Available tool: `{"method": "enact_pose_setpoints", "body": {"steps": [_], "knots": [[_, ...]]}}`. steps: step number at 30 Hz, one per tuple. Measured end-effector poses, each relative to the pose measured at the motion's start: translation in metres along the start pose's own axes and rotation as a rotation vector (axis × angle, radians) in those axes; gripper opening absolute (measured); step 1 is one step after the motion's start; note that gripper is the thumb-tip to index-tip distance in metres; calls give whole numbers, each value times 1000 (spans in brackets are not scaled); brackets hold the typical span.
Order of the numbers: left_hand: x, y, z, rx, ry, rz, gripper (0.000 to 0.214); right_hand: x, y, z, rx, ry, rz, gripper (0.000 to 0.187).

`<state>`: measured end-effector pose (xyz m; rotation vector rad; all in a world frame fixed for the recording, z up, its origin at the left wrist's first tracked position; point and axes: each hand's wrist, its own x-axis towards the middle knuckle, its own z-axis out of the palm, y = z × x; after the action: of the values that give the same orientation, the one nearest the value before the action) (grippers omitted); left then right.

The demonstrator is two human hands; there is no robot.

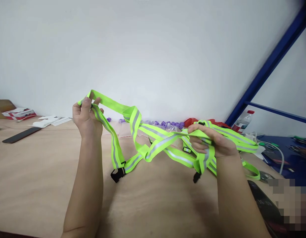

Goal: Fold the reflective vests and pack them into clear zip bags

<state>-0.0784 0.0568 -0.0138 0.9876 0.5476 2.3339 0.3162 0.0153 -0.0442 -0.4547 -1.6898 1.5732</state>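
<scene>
1. Lime-green straps [165,142] sag between left hand [87,115] and right hand [214,138] over the table [56,185], black buckles [117,174] below.
2. I see the left hand raised, fingers curled, pinching one loop.
3. The right hand, slightly lower, closes around bunched strap.
4. Farther off, I can't make out what fills the red-capped bottle [242,123] or red-and-white box [20,114].

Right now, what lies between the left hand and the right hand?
In the head view, twisted green reflective straps span the stretch from left hand to right hand; small purple pieces show behind them.
</scene>
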Motion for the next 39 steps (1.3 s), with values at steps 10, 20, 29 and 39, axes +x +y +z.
{"method": "enact_pose_setpoints", "body": {"steps": [10,20,29,39], "knots": [[3,4,-7,42,-47,44,14,17,-4,14,-727,446,23,39],[6,4,-14,28,-176,90,10,26,-3,28,-1371,964,-98,12],[-6,16,3,47,-150,-72,22,26,-2,21,-670,690,-72,19],[-9,10,8,-1,-310,-268,24,21,-6,22,-610,429,138,41]]}}
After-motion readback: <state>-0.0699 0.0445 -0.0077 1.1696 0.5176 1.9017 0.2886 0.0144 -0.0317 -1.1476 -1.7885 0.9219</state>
